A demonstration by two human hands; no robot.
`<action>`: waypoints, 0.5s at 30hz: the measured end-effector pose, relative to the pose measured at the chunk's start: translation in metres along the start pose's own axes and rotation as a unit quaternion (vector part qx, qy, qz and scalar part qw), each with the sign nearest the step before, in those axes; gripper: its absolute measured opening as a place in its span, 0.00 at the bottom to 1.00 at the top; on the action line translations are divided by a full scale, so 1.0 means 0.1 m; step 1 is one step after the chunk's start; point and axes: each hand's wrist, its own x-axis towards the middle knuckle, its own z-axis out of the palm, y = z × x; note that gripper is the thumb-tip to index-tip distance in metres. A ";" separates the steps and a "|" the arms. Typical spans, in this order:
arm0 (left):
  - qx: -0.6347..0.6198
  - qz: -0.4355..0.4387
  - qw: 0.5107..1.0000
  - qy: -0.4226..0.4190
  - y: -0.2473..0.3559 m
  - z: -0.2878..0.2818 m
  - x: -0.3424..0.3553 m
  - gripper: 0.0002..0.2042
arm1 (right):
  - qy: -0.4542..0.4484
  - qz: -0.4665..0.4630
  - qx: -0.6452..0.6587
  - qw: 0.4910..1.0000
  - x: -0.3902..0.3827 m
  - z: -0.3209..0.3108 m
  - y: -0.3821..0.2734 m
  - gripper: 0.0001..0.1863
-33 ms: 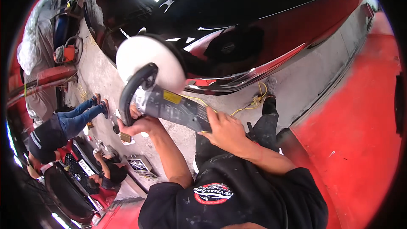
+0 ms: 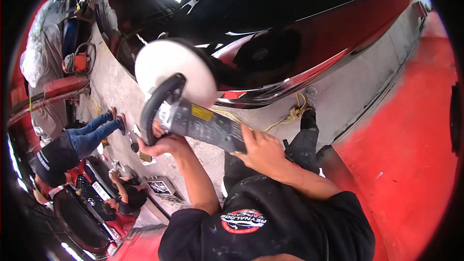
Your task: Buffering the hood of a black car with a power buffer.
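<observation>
With fingers of the left hand (image 2: 166, 146) curled round the black handle (image 2: 152, 104) and those of the right hand (image 2: 265, 152) wrapped over the rear of the grey body, grips the polisher (image 2: 205, 123) before the glossy dark car (image 2: 314, 43) in the head view. To the left, shows a grey-edged case (image 2: 173, 187) with contents too small to identify. Points pad-end up and leftward, long axis slanting from right hand to white pad (image 2: 174, 67). Cannot tell of pad-to-car contact.
</observation>
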 end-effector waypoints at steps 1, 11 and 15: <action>0.048 0.024 0.998 0.013 0.00 0.06 -0.16 0.20 | 0.020 -0.004 0.014 1.000 -0.11 -0.10 0.12 0.43; 0.062 0.115 0.888 -0.442 -0.43 1.31 -2.31 0.13 | 0.107 0.147 0.193 0.964 -1.20 -1.09 1.67 0.38; 0.054 0.148 0.802 -0.576 -0.82 1.89 -2.89 0.14 | 0.099 0.207 0.282 0.932 -1.32 -1.40 2.32 0.36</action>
